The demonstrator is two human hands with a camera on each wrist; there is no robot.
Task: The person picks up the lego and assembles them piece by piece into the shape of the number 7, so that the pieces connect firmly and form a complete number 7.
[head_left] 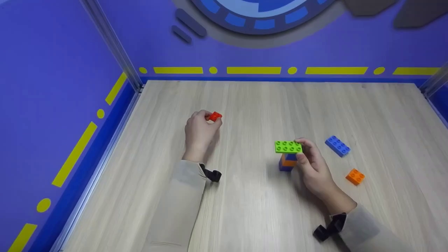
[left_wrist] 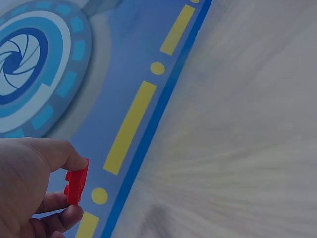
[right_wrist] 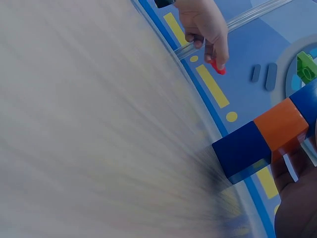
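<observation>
Between thumb and fingertips, my left hand (head_left: 199, 134) pinches a small red brick (head_left: 215, 116) above the table at the left. The left wrist view shows that red brick (left_wrist: 78, 183) edge-on, its studs facing the palm. My right hand (head_left: 316, 173) pinches the right end of a long green brick (head_left: 287, 147), studs up. Beneath the green brick stands a short upright stack: a blue brick at the bottom (head_left: 285, 166), an orange brick (right_wrist: 281, 126) in the middle and another blue brick (right_wrist: 306, 101) above it. The right fingers partly hide the stack's top.
A long blue brick (head_left: 337, 145) and a small orange brick (head_left: 355, 176) lie on the wooden table (head_left: 245, 210), right of the right hand. Blue panels (head_left: 63, 70) wall the table at the left and back.
</observation>
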